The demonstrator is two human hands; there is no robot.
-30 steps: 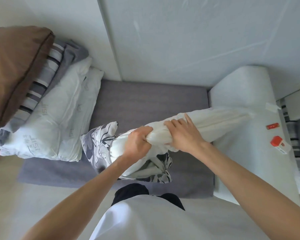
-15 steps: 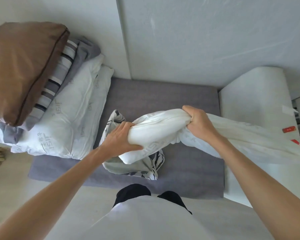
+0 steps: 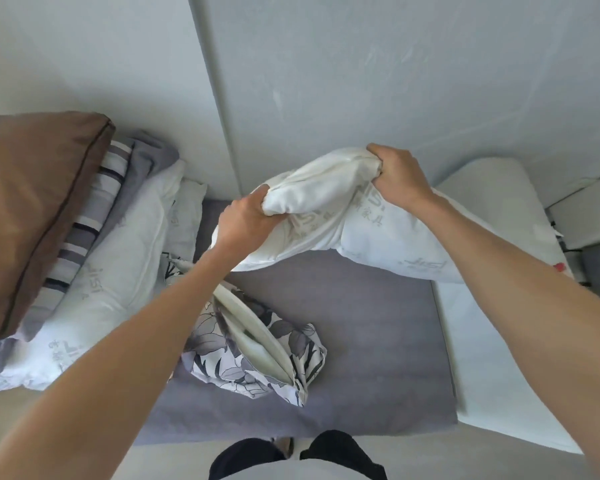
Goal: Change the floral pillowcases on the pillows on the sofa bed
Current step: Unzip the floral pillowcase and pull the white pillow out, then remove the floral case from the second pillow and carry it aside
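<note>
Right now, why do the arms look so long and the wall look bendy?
Head view: the wide-angle lens stretches the edges, so both forearms balloon near the bottom corners and the wall seam leans; soft daylight, no glare; left hand and right hand look sharp.

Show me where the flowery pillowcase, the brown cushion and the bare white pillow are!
flowery pillowcase (image 3: 257, 355): head view, on its crumpled leafy print.
brown cushion (image 3: 39, 209): head view, on its broad top face.
bare white pillow (image 3: 329, 216): head view, on the middle between the hands.
</note>
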